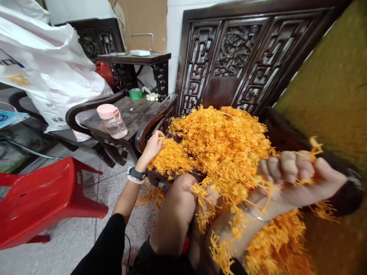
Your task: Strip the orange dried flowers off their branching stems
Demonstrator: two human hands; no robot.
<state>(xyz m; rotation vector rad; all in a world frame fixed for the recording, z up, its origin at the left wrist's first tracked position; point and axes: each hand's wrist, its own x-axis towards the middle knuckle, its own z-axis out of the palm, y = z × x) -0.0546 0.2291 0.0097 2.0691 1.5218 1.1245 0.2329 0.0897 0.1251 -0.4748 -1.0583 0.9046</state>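
Note:
A big heap of orange, frilly plastic-looking flower pieces (220, 141) covers the seat of the dark carved wooden chair (226, 84). My left hand (155, 145), with a dark watch and a pale bracelet at its wrist, is by a lower mound of the same pieces (172, 156) at the seat's left edge. Its fingertips are pinched together; what they hold, if anything, is too small to make out. On the right, my right hand (292, 175) is raised, palm up, its fingers curled around orange flower pieces. A strand of them (237, 221) dangles below its wrist across my leg.
A pink-lidded bottle (113, 122) and green tape (135, 93) stand on the low wooden table (134, 114). A red plastic stool (54, 198) is at left, near white sacks (57, 72). More orange pieces lie on the floor (150, 196) and at lower right.

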